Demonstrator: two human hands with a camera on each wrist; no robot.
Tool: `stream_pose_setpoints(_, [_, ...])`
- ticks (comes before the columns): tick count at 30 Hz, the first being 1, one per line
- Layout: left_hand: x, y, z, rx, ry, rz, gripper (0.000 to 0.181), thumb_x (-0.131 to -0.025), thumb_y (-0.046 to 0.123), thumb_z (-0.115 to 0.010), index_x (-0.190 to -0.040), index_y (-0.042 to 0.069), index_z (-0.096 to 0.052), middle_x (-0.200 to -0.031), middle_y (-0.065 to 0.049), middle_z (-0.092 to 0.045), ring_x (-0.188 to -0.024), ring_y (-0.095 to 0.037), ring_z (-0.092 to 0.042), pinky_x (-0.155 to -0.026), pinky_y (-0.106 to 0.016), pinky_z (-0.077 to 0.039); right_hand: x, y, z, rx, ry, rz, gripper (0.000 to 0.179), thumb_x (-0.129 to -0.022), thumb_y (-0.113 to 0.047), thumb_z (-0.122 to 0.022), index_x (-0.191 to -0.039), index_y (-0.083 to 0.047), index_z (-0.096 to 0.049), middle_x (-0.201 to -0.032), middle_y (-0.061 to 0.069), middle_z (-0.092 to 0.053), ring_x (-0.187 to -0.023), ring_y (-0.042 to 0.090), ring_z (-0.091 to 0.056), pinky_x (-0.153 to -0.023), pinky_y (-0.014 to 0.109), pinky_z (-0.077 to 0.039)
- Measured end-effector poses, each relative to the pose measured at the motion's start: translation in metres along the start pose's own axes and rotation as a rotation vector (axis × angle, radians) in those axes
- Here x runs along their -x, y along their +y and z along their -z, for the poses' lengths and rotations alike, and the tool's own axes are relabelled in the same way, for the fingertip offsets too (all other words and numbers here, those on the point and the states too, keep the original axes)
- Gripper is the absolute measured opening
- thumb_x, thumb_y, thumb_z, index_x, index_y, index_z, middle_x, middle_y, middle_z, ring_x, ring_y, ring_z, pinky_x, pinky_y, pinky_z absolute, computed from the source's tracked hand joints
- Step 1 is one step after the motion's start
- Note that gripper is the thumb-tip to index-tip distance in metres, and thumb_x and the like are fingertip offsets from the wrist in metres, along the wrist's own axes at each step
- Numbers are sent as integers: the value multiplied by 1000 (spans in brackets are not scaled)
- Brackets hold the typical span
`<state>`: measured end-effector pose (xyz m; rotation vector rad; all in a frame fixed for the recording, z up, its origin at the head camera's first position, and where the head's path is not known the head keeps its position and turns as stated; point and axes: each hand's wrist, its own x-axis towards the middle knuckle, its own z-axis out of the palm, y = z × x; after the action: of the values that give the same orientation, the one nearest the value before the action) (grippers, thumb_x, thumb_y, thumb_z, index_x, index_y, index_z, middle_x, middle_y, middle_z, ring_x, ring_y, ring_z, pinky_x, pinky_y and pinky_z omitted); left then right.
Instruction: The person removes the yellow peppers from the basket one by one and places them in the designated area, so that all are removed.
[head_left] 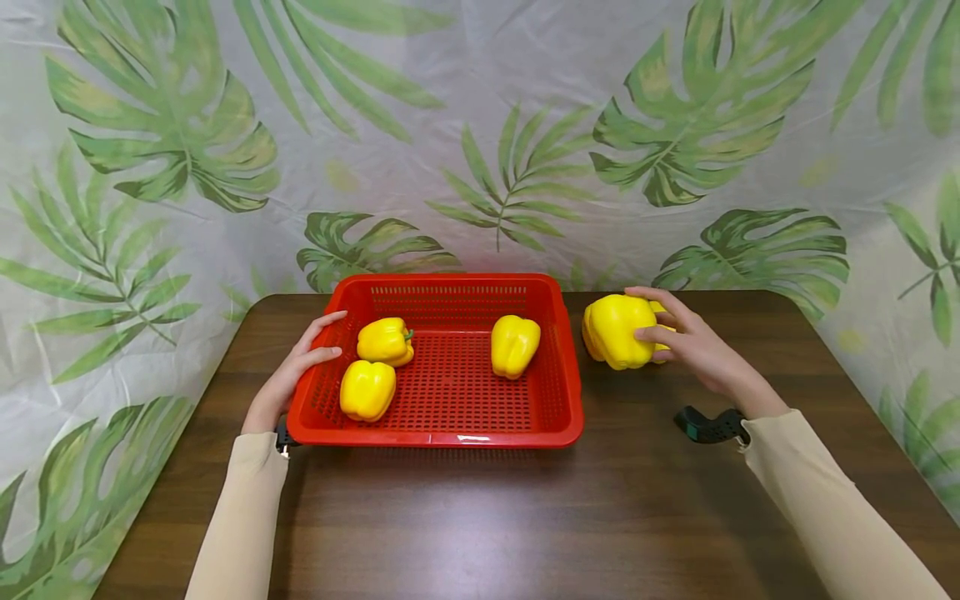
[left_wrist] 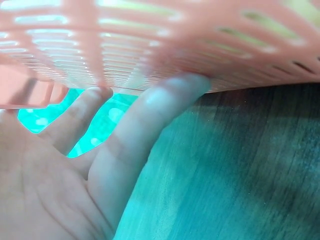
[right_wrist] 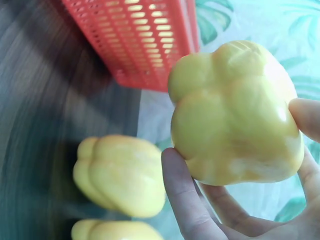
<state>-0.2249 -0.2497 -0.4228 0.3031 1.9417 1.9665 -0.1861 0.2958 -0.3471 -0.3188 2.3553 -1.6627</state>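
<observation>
My left hand (head_left: pixel 292 367) is at the left side of a red plastic basket (head_left: pixel 435 437), its fingers fairly straight. In the left wrist view the thumb (left_wrist: pixel 145 120) and a fingertip touch the slotted wall. Three yellow bell peppers lie inside: two at the left, one of them (head_left: pixel 367 390) nearer the front, and a third pepper (head_left: pixel 515 346) at the right. Beyond the basket's right side, my right hand (head_left: pixel 697 342) grips another yellow bell pepper (right_wrist: pixel 235 115) between thumb and fingers. Below it, more peppers show, one whole pepper (right_wrist: pixel 120 175) and part of another.
The basket stands on a dark brown wooden table (head_left: pixel 465 525), toward its back edge. A leaf-patterned cloth (head_left: pixel 390 150) hangs behind and at both sides. A black strap (head_left: pixel 708 425) is at the right wrist.
</observation>
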Motion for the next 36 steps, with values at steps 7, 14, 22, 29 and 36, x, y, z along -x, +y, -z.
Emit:
stream_pose_setpoints(7, [0, 1, 0, 0, 3, 5, 58, -99, 12, -40, -151, 24, -18, -150, -14, -18, -126, -39, -35, -89, -39, -50, 6, 16, 12, -20, 42, 38, 55, -99, -16, -53, -148, -24, -30, -139, 18, -29, -101, 15, -55, -78, 34, -54])
stream_pose_setpoints(14, [0, 1, 0, -4, 9, 16, 58, -99, 13, -41, -151, 25, -18, -150, -14, -18, -126, -39, -35, -89, -39, -50, 13, 28, 24, 14, 98, 35, 54, -100, -16, -51, -149, -25, -30, -133, 21, -34, -95, 12, -58, -75, 30, -54])
stream_pose_setpoints(22, [0, 1, -1, 3, 3, 7, 58, -99, 12, -40, -151, 24, -18, -151, -14, -18, -126, -38, -35, -89, -38, -49, 21, 39, 38, 57, 157, 27, 54, -100, -16, -50, -149, -28, -30, -132, 16, -34, -94, 8, -56, -73, 28, -54])
stream_pose_setpoints(29, [0, 2, -1, 2, 8, 10, 58, -100, 12, -40, -151, 24, -18, -151, -14, -18, -127, -39, -34, -89, -38, -50, 25, 47, 45, 76, 197, 27, 53, -100, -17, -50, -148, -29, -31, -128, 11, -37, -92, 5, -57, -71, 27, -54])
stream_pose_setpoints(36, [0, 2, -1, -5, 9, 8, 57, -100, 12, -40, -151, 24, -18, -151, -14, -17, -127, -39, -34, -89, -38, -50, 30, 56, 53, 83, 236, 7, 53, -100, -17, -49, -148, -31, -30, -127, 8, -37, -88, 3, -57, -70, 25, -54])
